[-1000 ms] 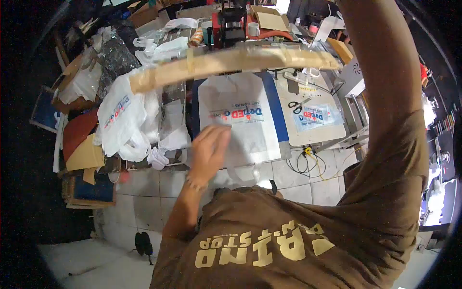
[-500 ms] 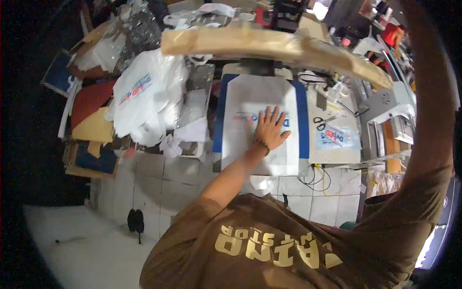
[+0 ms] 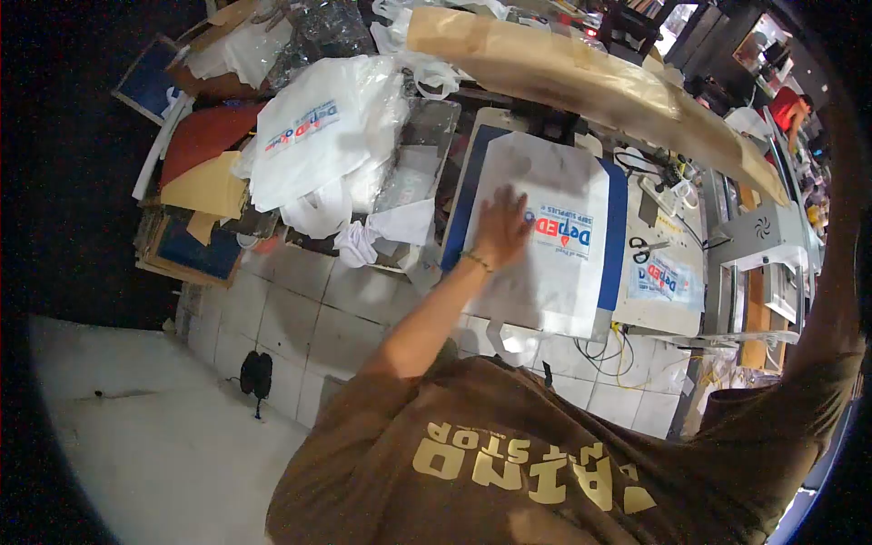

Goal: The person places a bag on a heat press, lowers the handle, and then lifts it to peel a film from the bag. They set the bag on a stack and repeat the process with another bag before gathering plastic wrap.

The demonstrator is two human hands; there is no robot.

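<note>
My left hand [image 3: 502,227] lies on the left part of a white bag [image 3: 554,295] with its fingers stretched out, slightly blurred by motion. Blue and red DepEd print [image 3: 565,233] shows just right of the fingers. Under the bag is a blue pad [image 3: 612,238], visible along both sides. A long, tan, shiny-covered plate [image 3: 590,77] hangs above the bag's far edge. My right arm reaches up along the right edge of the view, and its hand is out of sight.
At the left lies a pile of white printed bags [image 3: 313,136], beside cardboard and clear plastic. Black scissors [image 3: 641,252] and a printed plastic piece [image 3: 665,280] rest on the right surface, near cables. A grey machine [image 3: 761,234] stands farther right. A person in red [image 3: 787,111] is in the background.
The whole view has shifted and tilted. My left hand has moved left across the bag, off the print, so more of the lettering shows.
</note>
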